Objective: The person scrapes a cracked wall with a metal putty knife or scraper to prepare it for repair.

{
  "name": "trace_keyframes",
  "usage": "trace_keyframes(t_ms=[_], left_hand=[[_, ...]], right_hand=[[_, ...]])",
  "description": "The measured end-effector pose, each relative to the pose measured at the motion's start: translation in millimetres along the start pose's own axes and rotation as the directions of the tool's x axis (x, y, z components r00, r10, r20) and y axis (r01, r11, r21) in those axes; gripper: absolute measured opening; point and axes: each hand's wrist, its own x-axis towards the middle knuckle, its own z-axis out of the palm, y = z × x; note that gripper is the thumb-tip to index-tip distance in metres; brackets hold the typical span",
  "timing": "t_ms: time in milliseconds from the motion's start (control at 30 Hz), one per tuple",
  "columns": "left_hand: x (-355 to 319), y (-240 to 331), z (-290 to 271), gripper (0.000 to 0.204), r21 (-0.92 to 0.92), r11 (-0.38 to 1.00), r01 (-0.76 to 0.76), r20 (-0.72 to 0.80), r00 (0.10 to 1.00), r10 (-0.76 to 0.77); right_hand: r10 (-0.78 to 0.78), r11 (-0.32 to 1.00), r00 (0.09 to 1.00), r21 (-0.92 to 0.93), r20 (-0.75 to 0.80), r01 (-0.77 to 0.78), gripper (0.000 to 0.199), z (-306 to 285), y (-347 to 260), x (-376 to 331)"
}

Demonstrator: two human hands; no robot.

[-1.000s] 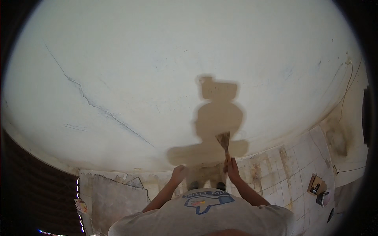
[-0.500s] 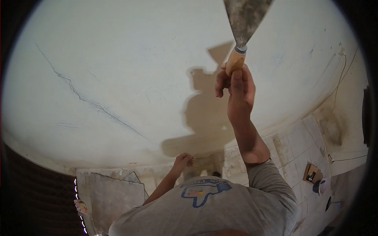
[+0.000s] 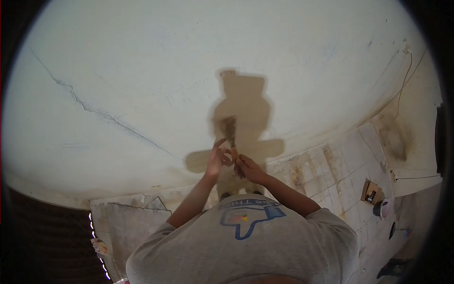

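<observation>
My right hand [image 3: 248, 169] is closed around the wooden handle of a putty knife [image 3: 229, 128], held upright in front of my chest. Its wide, stained metal blade points up and stands against my shadow on the wall. Beside the handle is my left hand [image 3: 217, 160], its fingers apart and the index finger raised toward the blade. Whether those fingertips touch the knife I cannot tell. The pale wall [image 3: 142, 71] fills the view ahead, with a long jagged crack [image 3: 109, 117] slanting down across its left side.
A tiled floor [image 3: 326, 177] runs along the wall's foot. At the right lie an open cardboard box [image 3: 371, 191] and a dark bucket [image 3: 381, 209]. A grey sheet [image 3: 137, 227] covers floor at the left. A thin cable [image 3: 405, 87] hangs down the right wall.
My right hand has come down from high on the right to chest height, bringing the putty knife. My left hand has risen beside the handle, its fingers now spread.
</observation>
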Motion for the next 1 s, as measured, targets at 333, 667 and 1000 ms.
trace_keyframes(t_ms=[333,667,1000], left_hand=[[-20.3,105.6,54.2,0.027,0.263,0.909,-0.324,0.257,0.931,0.258],[-20.0,121.1,71.0,0.017,0.545,0.514,-0.662,0.414,0.746,0.522],[-84.3,51.0,21.7,0.016,0.608,0.74,-0.289,0.301,0.946,0.121]], right_hand=[[-0.252,0.953,0.962,-0.147,0.106,0.266,0.023,1.0,-110.8,-16.7],[-0.454,0.801,0.862,-0.527,-0.225,0.284,0.029,-78.2,-129.8,42.8],[0.431,0.762,0.802,-0.31,-0.413,-0.569,0.037,-123.8,267.9,-120.8]])
